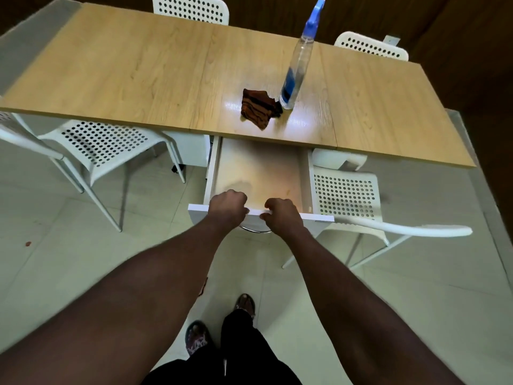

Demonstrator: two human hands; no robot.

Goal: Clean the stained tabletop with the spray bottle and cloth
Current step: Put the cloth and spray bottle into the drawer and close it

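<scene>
Left hand (227, 207) curled over the top edge of the white drawer front (316, 217), gripping it. Right hand (281, 215) just beside, gripping the same edge, fingers hooked over to the inside. Drawer (261, 168) open under the tabletop (138, 73), pale wooden bottom showing. Left chair (105, 143) and right chair (345, 194), white and perforated, 1 on each side of the drawer. Farther on, near the front edge of the light wood tabletop: brown striped cloth (259, 108), crumpled, in a glossy patch. At the cloth's right corner, clear spray bottle (295, 70) with blue trigger head, upright; touching or not, hard to tell. Behind the far edge, 2 more white chairs (191, 8).
</scene>
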